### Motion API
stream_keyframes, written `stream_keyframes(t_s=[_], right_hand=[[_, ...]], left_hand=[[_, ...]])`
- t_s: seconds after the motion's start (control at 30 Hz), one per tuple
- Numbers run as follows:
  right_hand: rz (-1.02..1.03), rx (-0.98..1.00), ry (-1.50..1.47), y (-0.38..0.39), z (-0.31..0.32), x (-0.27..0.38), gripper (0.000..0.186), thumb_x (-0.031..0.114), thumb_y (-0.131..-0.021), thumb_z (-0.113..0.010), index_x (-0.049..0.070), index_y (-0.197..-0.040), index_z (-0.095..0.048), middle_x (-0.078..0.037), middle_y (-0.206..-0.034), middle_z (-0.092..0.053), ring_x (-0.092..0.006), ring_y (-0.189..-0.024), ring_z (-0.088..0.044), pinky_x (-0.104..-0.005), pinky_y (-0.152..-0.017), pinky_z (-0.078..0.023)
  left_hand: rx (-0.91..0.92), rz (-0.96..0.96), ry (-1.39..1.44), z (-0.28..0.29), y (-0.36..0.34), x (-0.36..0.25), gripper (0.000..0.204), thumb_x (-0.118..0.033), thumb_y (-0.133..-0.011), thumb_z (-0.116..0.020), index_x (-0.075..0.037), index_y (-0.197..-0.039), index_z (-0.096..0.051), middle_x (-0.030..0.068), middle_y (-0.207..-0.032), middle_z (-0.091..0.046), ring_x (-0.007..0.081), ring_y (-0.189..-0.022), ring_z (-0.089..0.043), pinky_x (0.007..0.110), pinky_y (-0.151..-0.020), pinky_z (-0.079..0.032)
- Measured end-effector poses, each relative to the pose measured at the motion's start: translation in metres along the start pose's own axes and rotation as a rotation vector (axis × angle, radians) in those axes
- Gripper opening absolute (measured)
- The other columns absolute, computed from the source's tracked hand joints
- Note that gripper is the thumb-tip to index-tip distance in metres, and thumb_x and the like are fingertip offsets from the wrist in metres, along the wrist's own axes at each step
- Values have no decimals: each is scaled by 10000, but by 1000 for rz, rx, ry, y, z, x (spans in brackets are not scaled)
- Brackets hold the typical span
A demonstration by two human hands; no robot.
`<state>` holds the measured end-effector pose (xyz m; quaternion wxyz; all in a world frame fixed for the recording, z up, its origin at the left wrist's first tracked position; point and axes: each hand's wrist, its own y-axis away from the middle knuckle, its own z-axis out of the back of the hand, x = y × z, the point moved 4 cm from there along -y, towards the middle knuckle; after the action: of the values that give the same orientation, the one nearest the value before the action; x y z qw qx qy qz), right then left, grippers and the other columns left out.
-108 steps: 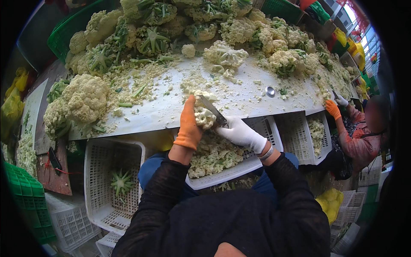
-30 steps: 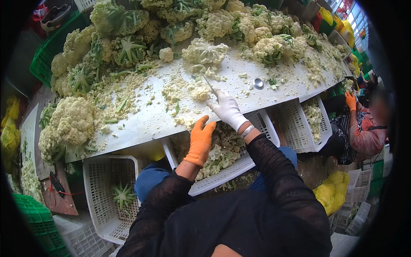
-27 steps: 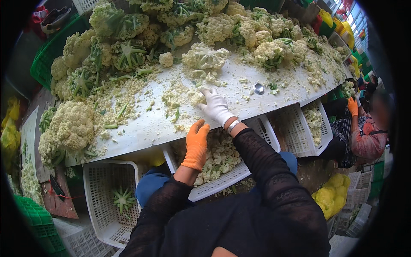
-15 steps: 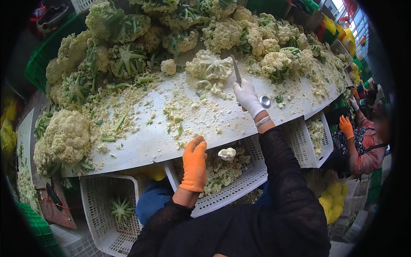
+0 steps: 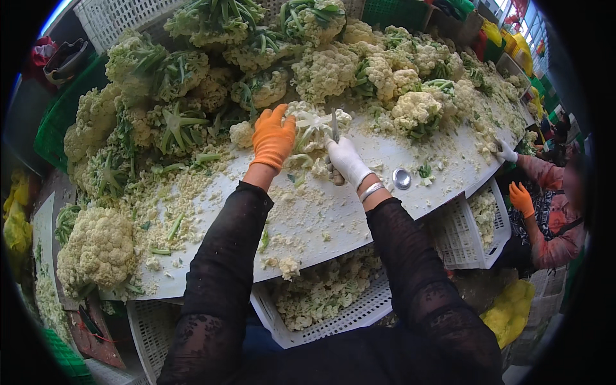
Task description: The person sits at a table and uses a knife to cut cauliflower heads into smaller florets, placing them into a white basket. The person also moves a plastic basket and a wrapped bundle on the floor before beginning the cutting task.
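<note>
Cut cauliflower is lying on the white table, between the hands — the left hand is opening loosely at its left edge, contact unclear — and the right hand is gripping a knife beside it.

Two hands of the wearer — one knife held, one wristband, one metal disc — cauliflower heads beyond counting.

No lettering, label, brand, number or sign can be read anywhere in this view
</note>
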<state>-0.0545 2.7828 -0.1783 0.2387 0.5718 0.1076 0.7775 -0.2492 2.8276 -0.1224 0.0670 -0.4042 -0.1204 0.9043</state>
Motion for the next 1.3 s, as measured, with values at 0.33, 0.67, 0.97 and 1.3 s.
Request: stream_keyframes(t_s=[0.33,0.67,0.97,1.3], right_hand=[[-14,78,-143,5,10,-24,400,380,-1030,-507,-17,-1060,-548,-112,-754,-612,-226,-560,-609,-424,-467,-512],[110,-24,362,46,-1,-36,406,302,-977,-548,-86,-1069,-621,-223,-873,-691,-368,-732,-710,-475,-670,-574],[2,229,357,28,0,-16,401,322,-969,-587,-77,-983,-623,-151,-698,-630,-299,-525,-644,-459,-472,-509],[-118,493,282,41,17,-18,393,399,-968,-620,100,-735,-516,15,-565,-479,-130,-413,-465,-339,-357,-381]], left_hand=[[216,-3,-123,-68,-30,23,472,-469,-997,-538,-297,-1437,-540,162,-1201,-638,353,-1119,-612,408,-965,-463],[68,-40,-120,-48,49,31,465,-354,-1005,-528,-262,-1460,-516,196,-1060,-639,404,-924,-650,471,-832,-515],[68,4,-126,-54,48,37,448,-308,-1026,-496,-200,-1461,-503,225,-1144,-642,428,-1007,-624,465,-895,-487],[20,12,45,-54,47,51,419,-250,-1033,-490,-154,-1438,-537,230,-1273,-622,388,-1126,-614,397,-969,-470]])
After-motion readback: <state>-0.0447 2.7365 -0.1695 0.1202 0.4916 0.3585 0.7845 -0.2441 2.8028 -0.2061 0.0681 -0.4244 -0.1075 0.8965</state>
